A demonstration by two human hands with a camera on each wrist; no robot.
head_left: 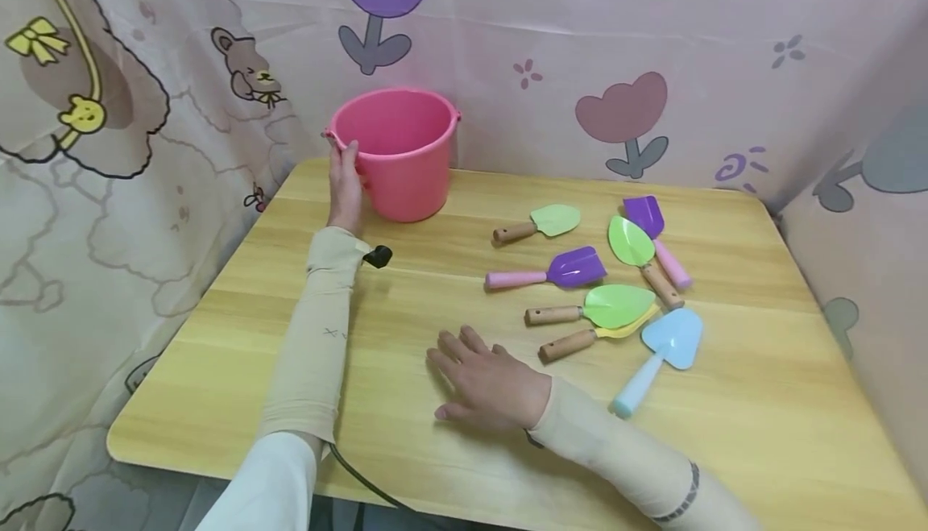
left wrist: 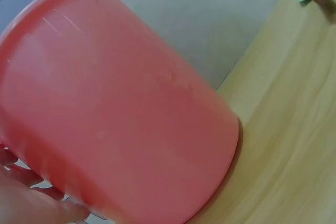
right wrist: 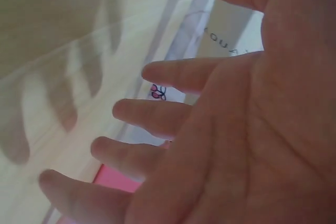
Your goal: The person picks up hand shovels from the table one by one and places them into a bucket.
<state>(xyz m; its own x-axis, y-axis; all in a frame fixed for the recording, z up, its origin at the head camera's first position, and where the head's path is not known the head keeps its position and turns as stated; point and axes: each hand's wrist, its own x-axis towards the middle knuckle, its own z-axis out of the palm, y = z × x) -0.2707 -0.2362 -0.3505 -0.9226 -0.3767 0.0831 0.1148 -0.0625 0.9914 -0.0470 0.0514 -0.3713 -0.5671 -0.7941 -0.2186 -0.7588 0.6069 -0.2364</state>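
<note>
A pink bucket [head_left: 406, 180] stands upright on the wooden table near the back wall. My left hand [head_left: 345, 192] grips its left side just below the rim, by the handle's ear. In the left wrist view the bucket [left wrist: 126, 103] fills most of the picture, with the fingers [left wrist: 31, 179] against its wall. My right hand [head_left: 489, 386] hovers palm down, low over the table, fingers straight and spread. Nothing lies in the palm [right wrist: 252, 129] in the right wrist view. Nearest to it is a yellow trowel [head_left: 569, 346] with a wooden handle, partly under a green trowel [head_left: 616, 306].
Right of the bucket lie a pale green trowel [head_left: 556, 219], a purple shovel [head_left: 576, 267], another purple shovel [head_left: 644, 215], a green trowel [head_left: 631, 241] crossing it, and a light blue trowel [head_left: 674, 339]. Printed curtains [head_left: 522, 128] hang along the table's back and sides.
</note>
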